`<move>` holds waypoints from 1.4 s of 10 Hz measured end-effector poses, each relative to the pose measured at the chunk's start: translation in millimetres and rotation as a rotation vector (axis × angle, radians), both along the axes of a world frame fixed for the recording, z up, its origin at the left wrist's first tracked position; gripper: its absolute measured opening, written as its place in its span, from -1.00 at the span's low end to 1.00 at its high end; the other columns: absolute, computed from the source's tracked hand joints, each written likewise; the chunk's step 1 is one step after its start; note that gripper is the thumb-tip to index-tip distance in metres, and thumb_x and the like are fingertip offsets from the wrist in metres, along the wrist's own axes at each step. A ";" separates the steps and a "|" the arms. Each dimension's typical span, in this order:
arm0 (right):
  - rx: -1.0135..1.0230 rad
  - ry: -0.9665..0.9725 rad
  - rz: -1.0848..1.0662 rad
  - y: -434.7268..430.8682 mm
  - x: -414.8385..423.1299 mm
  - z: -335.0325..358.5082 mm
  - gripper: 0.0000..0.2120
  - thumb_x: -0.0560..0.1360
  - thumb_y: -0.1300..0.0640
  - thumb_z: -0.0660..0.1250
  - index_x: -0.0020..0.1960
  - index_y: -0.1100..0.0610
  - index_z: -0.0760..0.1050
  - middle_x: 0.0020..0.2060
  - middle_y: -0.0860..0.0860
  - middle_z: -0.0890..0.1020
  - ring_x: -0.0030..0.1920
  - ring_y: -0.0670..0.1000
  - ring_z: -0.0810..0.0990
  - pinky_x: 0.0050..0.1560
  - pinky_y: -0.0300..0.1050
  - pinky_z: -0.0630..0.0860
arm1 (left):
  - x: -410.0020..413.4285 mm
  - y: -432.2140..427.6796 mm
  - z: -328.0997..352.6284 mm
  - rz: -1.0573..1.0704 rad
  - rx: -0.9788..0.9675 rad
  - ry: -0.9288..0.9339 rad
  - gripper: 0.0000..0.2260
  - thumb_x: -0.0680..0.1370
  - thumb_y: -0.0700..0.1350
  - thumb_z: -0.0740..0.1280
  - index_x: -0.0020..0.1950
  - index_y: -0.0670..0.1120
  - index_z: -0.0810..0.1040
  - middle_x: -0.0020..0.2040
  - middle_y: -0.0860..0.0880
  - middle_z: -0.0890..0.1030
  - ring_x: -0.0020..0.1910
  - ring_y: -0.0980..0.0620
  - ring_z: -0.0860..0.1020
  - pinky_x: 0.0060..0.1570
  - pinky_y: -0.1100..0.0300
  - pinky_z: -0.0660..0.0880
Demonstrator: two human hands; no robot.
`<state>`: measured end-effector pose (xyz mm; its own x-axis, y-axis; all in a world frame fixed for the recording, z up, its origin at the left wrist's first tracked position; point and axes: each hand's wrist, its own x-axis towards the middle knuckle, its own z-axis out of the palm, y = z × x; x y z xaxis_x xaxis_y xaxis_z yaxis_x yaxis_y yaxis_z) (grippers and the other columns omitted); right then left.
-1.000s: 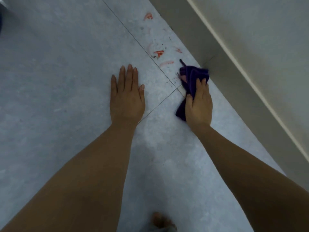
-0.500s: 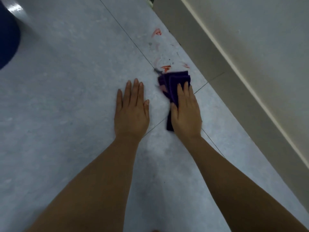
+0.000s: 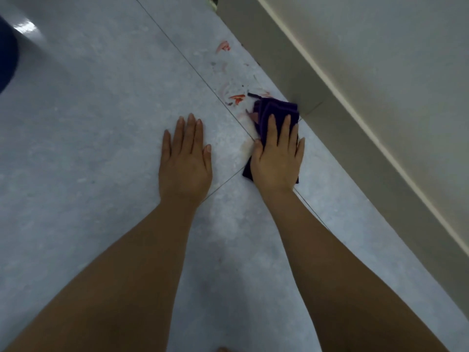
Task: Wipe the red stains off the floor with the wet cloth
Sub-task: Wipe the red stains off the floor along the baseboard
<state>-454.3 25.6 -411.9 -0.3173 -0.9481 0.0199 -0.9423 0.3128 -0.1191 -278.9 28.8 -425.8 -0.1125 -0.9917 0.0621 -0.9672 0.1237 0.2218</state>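
Observation:
My right hand (image 3: 278,158) presses a folded purple cloth (image 3: 276,109) flat onto the grey-blue tiled floor (image 3: 101,123), close to the baseboard. Bright red stains (image 3: 237,98) lie just left of the cloth's far edge, with pale pink smears around them. Another red stain (image 3: 223,46) sits farther away along the same tile. My left hand (image 3: 184,161) rests palm down on the floor, fingers together, holding nothing, to the left of the cloth.
A beige baseboard and wall (image 3: 355,97) run diagonally along the right side. A dark blue object (image 3: 6,59) shows at the upper left edge. Thin tile seams (image 3: 193,68) cross between my hands.
My right hand slid the cloth left over the stains half a second ago, then back right toward the baseboard. My left hand stayed planted on the floor.

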 end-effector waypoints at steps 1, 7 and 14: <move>-0.013 -0.054 0.055 8.5 -5.3 3.5 -0.47 0.63 0.00 0.04 0.59 0.03 0.13 0.58 0.12 0.14 0.58 0.12 0.06 0.57 0.10 -0.03 | -0.5 0.3 1.5 -0.003 -0.001 0.002 -0.51 0.71 0.00 -0.10 0.60 -0.17 0.13 0.60 -0.14 0.16 0.59 -0.09 0.09 0.54 -0.10 0.02; -0.032 -0.155 0.191 13.5 20.5 2.5 -0.50 0.65 0.05 0.05 0.58 0.00 0.14 0.58 0.05 0.14 0.59 0.06 0.06 0.57 0.03 0.04 | 0.0 0.1 -0.3 0.004 -0.003 0.022 -0.51 0.70 -0.01 -0.10 0.60 -0.17 0.13 0.60 -0.13 0.16 0.59 -0.08 0.10 0.55 -0.09 0.03; -0.035 -0.144 0.201 25.8 4.2 2.9 -0.47 0.63 0.08 0.08 0.59 0.02 0.13 0.58 0.06 0.15 0.58 0.06 0.07 0.57 0.07 0.07 | -0.9 0.7 2.5 0.011 0.039 0.003 -0.50 0.69 0.01 -0.15 0.61 -0.16 0.09 0.61 -0.11 0.13 0.59 -0.06 0.07 0.55 -0.08 0.02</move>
